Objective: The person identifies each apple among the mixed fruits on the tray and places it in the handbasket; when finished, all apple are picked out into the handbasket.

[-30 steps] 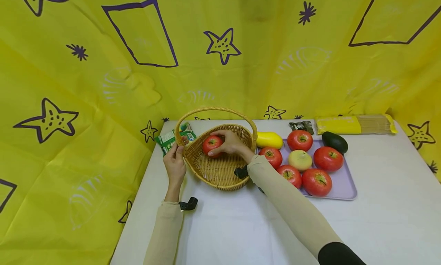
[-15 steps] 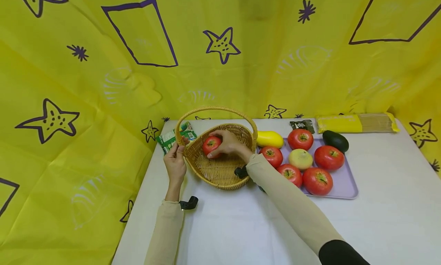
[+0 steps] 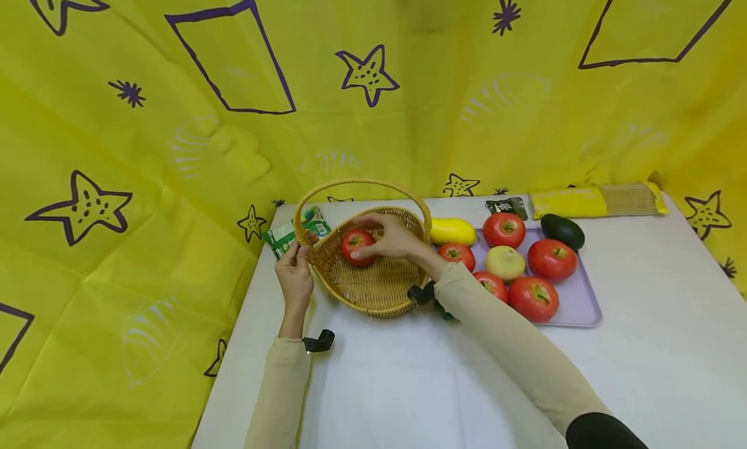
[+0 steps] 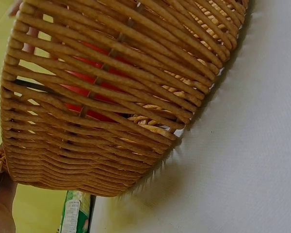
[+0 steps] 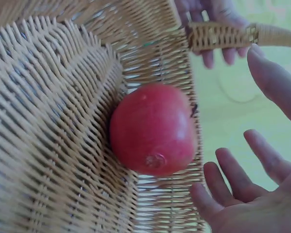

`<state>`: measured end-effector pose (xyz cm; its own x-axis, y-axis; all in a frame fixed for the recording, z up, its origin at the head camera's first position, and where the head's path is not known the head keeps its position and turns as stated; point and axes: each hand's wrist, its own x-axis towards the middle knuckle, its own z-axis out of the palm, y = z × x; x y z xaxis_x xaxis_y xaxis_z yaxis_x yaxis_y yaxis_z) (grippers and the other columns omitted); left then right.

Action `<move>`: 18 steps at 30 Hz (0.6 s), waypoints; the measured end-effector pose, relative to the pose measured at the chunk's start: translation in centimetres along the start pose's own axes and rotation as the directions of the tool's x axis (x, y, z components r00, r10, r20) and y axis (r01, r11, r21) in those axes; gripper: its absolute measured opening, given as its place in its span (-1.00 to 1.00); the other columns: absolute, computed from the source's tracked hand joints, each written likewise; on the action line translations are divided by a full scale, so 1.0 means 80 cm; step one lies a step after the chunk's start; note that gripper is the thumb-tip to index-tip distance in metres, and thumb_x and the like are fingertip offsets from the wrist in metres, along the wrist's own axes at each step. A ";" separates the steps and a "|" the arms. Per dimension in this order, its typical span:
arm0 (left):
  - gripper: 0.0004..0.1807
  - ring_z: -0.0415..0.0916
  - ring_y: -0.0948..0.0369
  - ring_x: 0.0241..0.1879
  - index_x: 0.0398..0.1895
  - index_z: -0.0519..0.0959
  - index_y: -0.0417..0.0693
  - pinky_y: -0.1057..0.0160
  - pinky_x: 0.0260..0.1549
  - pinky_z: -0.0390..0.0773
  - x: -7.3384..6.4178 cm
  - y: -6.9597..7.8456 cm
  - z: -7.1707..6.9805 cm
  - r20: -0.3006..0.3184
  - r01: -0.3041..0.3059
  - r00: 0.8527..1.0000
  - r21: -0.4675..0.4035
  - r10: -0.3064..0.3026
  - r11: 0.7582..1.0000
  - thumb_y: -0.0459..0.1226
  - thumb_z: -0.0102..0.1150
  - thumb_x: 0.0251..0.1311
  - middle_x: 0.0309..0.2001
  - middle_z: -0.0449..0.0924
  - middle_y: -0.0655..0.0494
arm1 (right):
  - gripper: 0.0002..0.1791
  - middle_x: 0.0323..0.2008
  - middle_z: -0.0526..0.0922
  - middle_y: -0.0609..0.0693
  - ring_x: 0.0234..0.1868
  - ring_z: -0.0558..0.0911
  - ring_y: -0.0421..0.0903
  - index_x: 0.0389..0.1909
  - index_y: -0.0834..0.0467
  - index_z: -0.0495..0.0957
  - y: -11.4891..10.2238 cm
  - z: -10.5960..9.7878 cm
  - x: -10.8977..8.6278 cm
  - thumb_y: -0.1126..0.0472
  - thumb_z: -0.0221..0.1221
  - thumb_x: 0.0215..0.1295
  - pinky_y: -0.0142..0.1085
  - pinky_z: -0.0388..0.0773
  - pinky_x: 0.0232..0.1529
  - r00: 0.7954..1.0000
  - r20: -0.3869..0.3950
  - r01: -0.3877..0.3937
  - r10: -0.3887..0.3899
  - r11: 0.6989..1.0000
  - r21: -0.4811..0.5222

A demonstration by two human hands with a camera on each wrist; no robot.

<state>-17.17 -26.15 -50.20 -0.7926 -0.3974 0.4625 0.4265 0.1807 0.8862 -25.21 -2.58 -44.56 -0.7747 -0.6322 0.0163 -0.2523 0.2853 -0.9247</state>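
A wicker basket with a tall arched handle stands on the white table. My left hand grips the handle's left base, fingers curled round it. Inside the basket, on its left side, lies one red tomato. My right hand is over the basket beside this tomato. In the right wrist view its fingers are spread and apart from the tomato, holding nothing. The left wrist view shows the basket's woven side, with red showing through the gaps.
Right of the basket, a lilac tray bears several red tomatoes and a pale yellow round fruit. Around it lie a yellow elongated fruit, an avocado, a spaghetti pack and a black packet. A green packet lies behind the left hand.
My right hand has let go of the tomato, its fingers widening and drawing back slightly to the right. The tomato stays in the basket. My left hand still grips the handle.
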 end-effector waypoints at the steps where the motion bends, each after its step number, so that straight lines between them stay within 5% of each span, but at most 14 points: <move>1: -0.65 0.70 0.35 0.13 0.23 0.63 -0.47 0.39 0.19 0.63 0.000 0.000 0.000 -0.001 0.001 1.000 -0.002 -0.001 1.000 -0.39 0.07 0.57 0.06 0.69 -0.50 | -0.11 0.44 0.54 0.17 0.53 0.40 0.17 0.48 0.17 0.48 -0.003 -0.002 -0.006 0.12 0.61 0.12 0.13 0.29 0.58 1.000 0.000 0.010 -0.010 1.000 0.010; 6: -0.67 0.70 0.35 0.11 0.21 0.65 -0.45 0.39 0.18 0.64 0.000 0.001 0.002 -0.007 0.008 1.000 -0.014 -0.008 1.000 -0.40 0.08 0.56 0.05 0.67 -0.53 | -0.11 0.47 0.52 0.09 0.57 0.37 0.14 0.48 0.11 0.49 -0.008 -0.012 -0.042 0.09 0.62 0.11 0.17 0.21 0.61 0.998 -0.010 0.056 -0.056 0.998 0.012; 11: -0.66 0.71 0.35 0.10 0.22 0.64 -0.45 0.38 0.18 0.64 -0.001 0.001 0.002 -0.006 0.006 1.000 -0.008 -0.006 1.000 -0.38 0.08 0.57 0.05 0.68 -0.51 | -0.15 0.50 0.48 0.09 0.58 0.34 0.11 0.48 0.08 0.48 0.000 -0.029 -0.086 0.19 0.59 0.15 0.11 0.18 0.64 0.996 0.000 0.087 -0.087 0.989 0.120; 18: -0.63 0.72 0.33 0.09 0.27 0.60 -0.48 0.37 0.19 0.64 -0.002 0.000 0.001 -0.016 0.008 1.000 -0.023 -0.008 1.000 -0.40 0.09 0.56 0.03 0.78 -0.27 | -0.19 0.45 0.54 0.12 0.50 0.48 0.15 0.47 0.16 0.48 0.021 -0.061 -0.148 0.25 0.56 0.19 0.22 0.32 0.54 0.990 0.015 0.134 -0.138 0.977 0.165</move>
<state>-17.12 -26.02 -50.29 -0.7890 -0.4133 0.4546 0.4303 0.1564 0.8890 -19.28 8.92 -44.45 -0.7237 -0.6760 0.1387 -0.2547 0.0749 -0.9641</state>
